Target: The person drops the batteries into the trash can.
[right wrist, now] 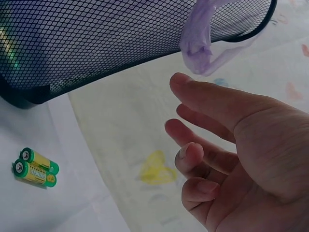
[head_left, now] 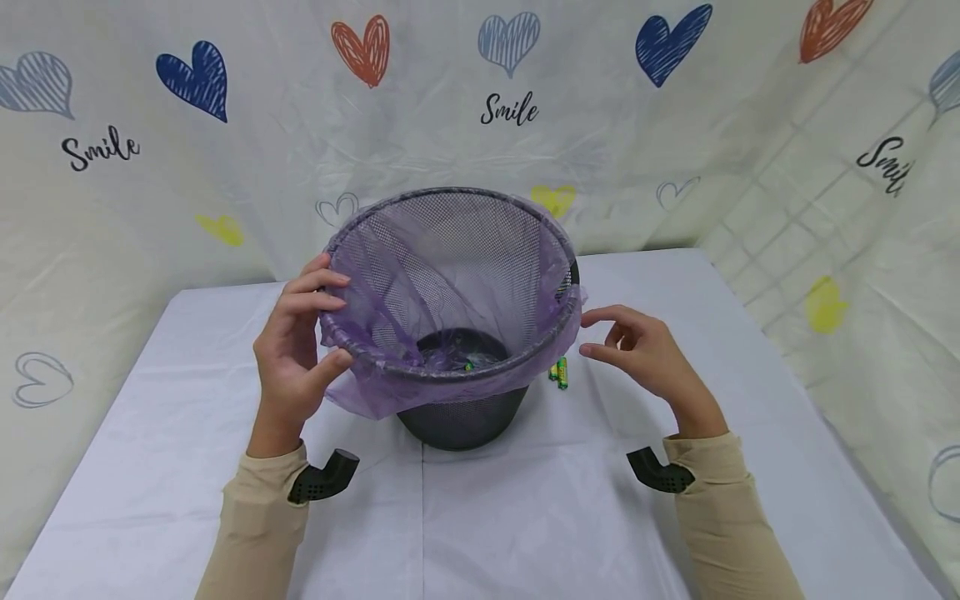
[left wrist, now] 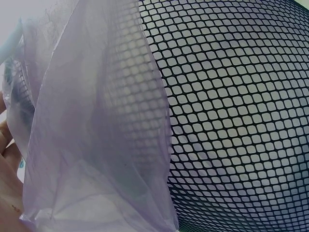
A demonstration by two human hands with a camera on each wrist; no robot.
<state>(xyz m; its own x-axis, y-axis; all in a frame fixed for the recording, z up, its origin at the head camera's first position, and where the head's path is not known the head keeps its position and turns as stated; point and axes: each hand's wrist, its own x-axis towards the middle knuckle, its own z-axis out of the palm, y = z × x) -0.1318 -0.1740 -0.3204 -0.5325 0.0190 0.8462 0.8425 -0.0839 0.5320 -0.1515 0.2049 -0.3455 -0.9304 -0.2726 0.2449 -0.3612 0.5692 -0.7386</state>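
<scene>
A black mesh wastebasket [head_left: 461,429] stands on the table with a thin purple trash bag [head_left: 375,400] lining it and folded out over its rim. My left hand [head_left: 288,358] holds the left side of the rim, fingers lapped over the edge and thumb near the front. In the left wrist view, loose bag film [left wrist: 96,145] hangs over the mesh and hides most of that hand. Just off the right side of the rim, my right hand [head_left: 637,346] is held with loosely bent fingers and nothing between them. Its fingertips point at the bag's edge [right wrist: 198,58].
Two green-and-yellow batteries [right wrist: 36,169] lie side by side on the table, right of the wastebasket. Something small and green [head_left: 468,367] shows at the basket's bottom. A white curtain with printed hearts [head_left: 510,42] hangs behind the white-covered table [head_left: 225,350].
</scene>
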